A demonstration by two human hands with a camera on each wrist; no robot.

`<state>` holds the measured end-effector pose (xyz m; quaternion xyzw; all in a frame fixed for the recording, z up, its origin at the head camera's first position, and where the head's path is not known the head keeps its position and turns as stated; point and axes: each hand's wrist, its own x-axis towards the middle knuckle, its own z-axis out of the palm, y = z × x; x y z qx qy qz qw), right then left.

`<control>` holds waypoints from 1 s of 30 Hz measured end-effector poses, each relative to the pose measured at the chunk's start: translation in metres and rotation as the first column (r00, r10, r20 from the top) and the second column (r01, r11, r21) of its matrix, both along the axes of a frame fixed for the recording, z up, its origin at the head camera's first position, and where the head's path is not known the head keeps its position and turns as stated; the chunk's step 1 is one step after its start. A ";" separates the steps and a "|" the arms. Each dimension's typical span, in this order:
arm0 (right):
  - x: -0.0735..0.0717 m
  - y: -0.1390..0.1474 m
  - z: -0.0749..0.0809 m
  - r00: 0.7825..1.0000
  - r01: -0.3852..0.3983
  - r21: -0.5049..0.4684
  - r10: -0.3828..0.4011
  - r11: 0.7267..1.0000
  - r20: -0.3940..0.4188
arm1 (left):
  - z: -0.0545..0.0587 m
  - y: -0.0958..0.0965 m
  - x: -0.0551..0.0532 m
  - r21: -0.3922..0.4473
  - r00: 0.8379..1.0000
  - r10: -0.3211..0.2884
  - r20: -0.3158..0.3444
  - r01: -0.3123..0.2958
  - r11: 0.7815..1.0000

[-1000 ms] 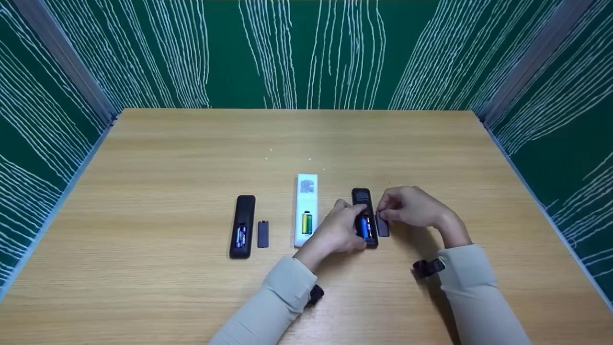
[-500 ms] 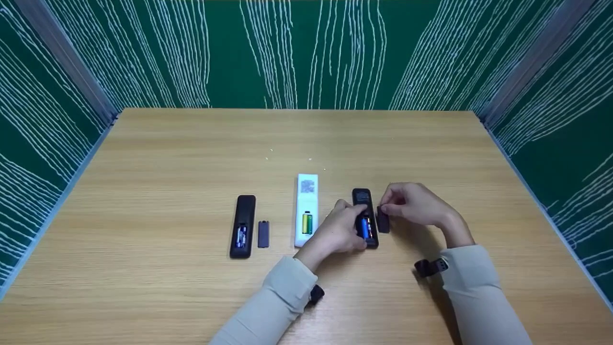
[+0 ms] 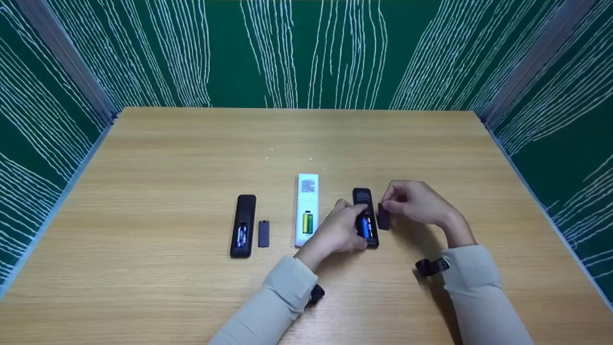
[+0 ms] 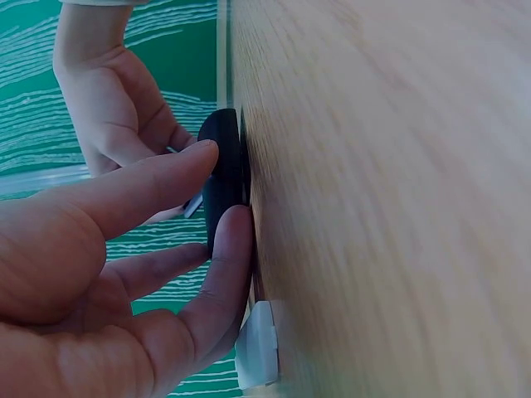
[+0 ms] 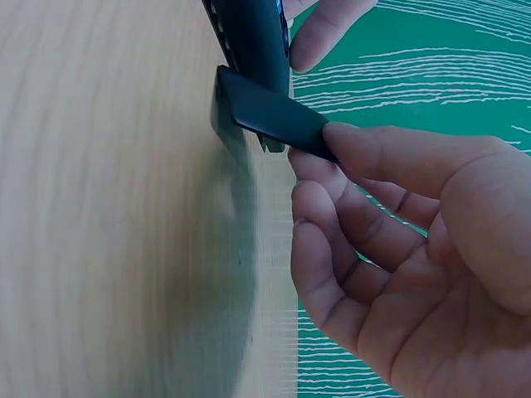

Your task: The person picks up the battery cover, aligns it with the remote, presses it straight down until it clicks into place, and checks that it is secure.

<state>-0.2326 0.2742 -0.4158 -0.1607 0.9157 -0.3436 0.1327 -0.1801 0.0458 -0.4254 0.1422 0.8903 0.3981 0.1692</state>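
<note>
My left hand (image 3: 337,230) grips a black remote control (image 3: 362,195) that lies back up on the table. Its open battery compartment shows a blue battery (image 3: 366,228) and part of a second one. In the left wrist view, fingers and thumb press on the sides of the black remote (image 4: 221,178). To its right, my right hand (image 3: 417,203) pinches a dark battery cover (image 3: 383,219) by its far end between thumb and index finger. The right wrist view has the cover (image 5: 274,114) tilted, one end at or close to the tabletop; contact is unclear.
Left of my left hand lies a white remote (image 3: 306,199) with yellow and green batteries exposed. Farther left are another black remote (image 3: 245,211) with batteries showing and its loose cover (image 3: 264,234). Small white specks dot the wooden table (image 3: 191,143). Green walls surround it.
My right hand has shifted slightly away from me, carrying the battery cover up along the remote's right side. The left hand and the remote it grips have stayed in place.
</note>
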 end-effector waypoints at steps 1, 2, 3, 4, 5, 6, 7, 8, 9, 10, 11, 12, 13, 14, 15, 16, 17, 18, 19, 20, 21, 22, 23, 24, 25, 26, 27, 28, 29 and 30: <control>0.000 0.000 0.000 1.000 0.003 -0.001 -0.003 1.000 -0.003 | 0.000 0.000 0.000 0.002 1.000 0.000 0.001 0.000 1.000; 0.000 0.000 0.000 1.000 0.005 -0.004 -0.005 1.000 -0.006 | 0.000 0.000 0.000 0.003 1.000 -0.001 0.001 0.001 1.000; -0.001 0.000 -0.001 1.000 0.005 -0.007 -0.005 1.000 -0.010 | 0.000 0.000 0.000 0.004 1.000 -0.002 0.001 0.002 1.000; -0.001 0.001 -0.001 1.000 0.006 -0.011 -0.006 1.000 -0.014 | 0.000 -0.001 0.000 0.005 1.000 -0.003 0.000 0.003 1.000; -0.001 0.001 0.000 1.000 0.007 -0.014 -0.008 1.000 -0.019 | 0.000 -0.001 0.000 0.006 1.000 -0.004 0.000 0.004 1.000; -0.001 0.001 0.000 1.000 0.008 -0.018 -0.008 1.000 -0.025 | 0.000 -0.001 0.000 0.004 1.000 -0.006 -0.005 0.006 1.000; -0.001 0.001 0.000 1.000 0.007 -0.023 -0.008 1.000 -0.030 | 0.000 -0.001 0.000 0.004 1.000 -0.006 -0.007 0.006 1.000; -0.001 0.001 0.001 0.999 0.007 -0.030 -0.008 1.000 -0.034 | 0.000 -0.002 0.000 0.001 1.000 -0.008 -0.012 0.008 1.000; -0.001 0.001 0.002 0.999 0.007 -0.036 -0.009 0.999 -0.038 | 0.000 -0.002 0.000 -0.002 1.000 -0.011 -0.016 0.011 1.000; -0.001 0.001 0.002 0.999 0.007 -0.044 -0.008 0.999 -0.041 | -0.001 -0.002 0.000 -0.004 1.000 -0.012 -0.020 0.012 1.000; -0.001 0.001 0.003 0.999 0.007 -0.051 -0.009 0.999 -0.044 | -0.001 -0.002 0.000 -0.006 1.000 -0.014 -0.023 0.013 1.000; 0.000 0.001 0.004 0.999 0.007 -0.060 -0.009 0.998 -0.046 | -0.001 -0.002 0.000 -0.007 1.000 -0.014 -0.025 0.014 1.000; 0.000 0.001 0.004 0.999 0.010 -0.068 -0.013 0.998 -0.044 | -0.001 -0.002 -0.001 -0.007 1.000 -0.015 -0.023 0.015 1.000; 0.000 0.000 0.005 0.999 0.011 -0.076 -0.015 0.997 -0.043 | -0.001 -0.002 -0.001 -0.006 1.000 -0.015 -0.022 0.015 1.000; 0.000 0.000 0.005 0.999 0.013 -0.081 -0.016 0.997 -0.041 | -0.001 -0.002 -0.001 -0.003 1.000 -0.015 -0.020 0.015 1.000; 0.000 0.000 0.006 0.999 0.013 -0.087 -0.017 0.996 -0.039 | -0.001 -0.002 -0.001 0.001 1.000 -0.013 -0.016 0.013 1.000; 0.000 -0.001 0.006 0.999 0.014 -0.093 -0.017 0.996 -0.038 | -0.001 -0.002 -0.001 0.005 1.000 -0.012 -0.013 0.012 1.000; 0.001 -0.001 0.006 0.999 0.013 -0.098 -0.016 0.995 -0.036 | -0.001 -0.002 -0.001 0.007 1.000 -0.011 -0.010 0.011 1.000; 0.001 -0.002 0.007 0.999 0.012 -0.101 -0.016 0.995 -0.035 | -0.001 -0.002 -0.001 0.010 1.000 -0.010 -0.008 0.010 1.000; 0.001 -0.002 0.007 0.999 0.011 -0.103 -0.014 0.995 -0.034 | -0.001 -0.002 -0.001 0.011 1.000 -0.009 -0.006 0.009 1.000; 0.001 -0.003 0.007 0.999 0.010 -0.107 -0.013 0.994 -0.032 | -0.001 -0.002 -0.001 0.013 1.000 -0.008 -0.005 0.008 1.000; 0.001 -0.003 0.007 0.999 0.008 -0.112 -0.011 0.994 -0.031 | -0.002 -0.002 -0.001 0.012 1.000 -0.008 -0.006 0.008 1.000; 0.001 -0.003 0.008 1.000 0.007 -0.118 -0.010 0.993 -0.027 | -0.002 -0.002 -0.001 0.011 1.000 -0.009 -0.007 0.009 1.000; 0.002 -0.003 0.008 1.000 0.007 -0.125 -0.010 0.992 -0.023 | -0.002 -0.002 -0.001 0.010 1.000 -0.009 -0.007 0.009 1.000; 0.002 -0.004 0.009 1.000 0.008 -0.133 -0.010 0.991 -0.018 | -0.002 -0.002 -0.001 0.008 1.000 -0.009 -0.008 0.009 1.000; 0.002 -0.004 0.009 1.000 0.008 -0.140 -0.010 0.990 -0.012 | -0.002 -0.002 -0.001 0.006 1.000 -0.009 -0.008 0.009 1.000; 0.003 -0.004 0.009 1.000 0.009 -0.146 -0.010 0.989 -0.007 | -0.002 -0.002 -0.001 0.006 1.000 -0.010 -0.007 0.010 1.000; 0.003 -0.004 0.010 1.000 0.008 -0.152 -0.009 0.988 -0.004 | -0.002 -0.001 -0.002 0.003 1.000 -0.010 -0.007 0.010 1.000; 0.003 -0.004 0.010 1.000 0.008 -0.157 -0.008 0.988 -0.001 | -0.001 -0.001 -0.001 0.003 1.000 -0.010 -0.007 0.010 1.000; 0.003 -0.004 0.010 1.000 0.007 -0.160 -0.007 0.987 0.000 | -0.001 -0.001 -0.001 0.003 1.000 -0.010 -0.007 0.010 1.000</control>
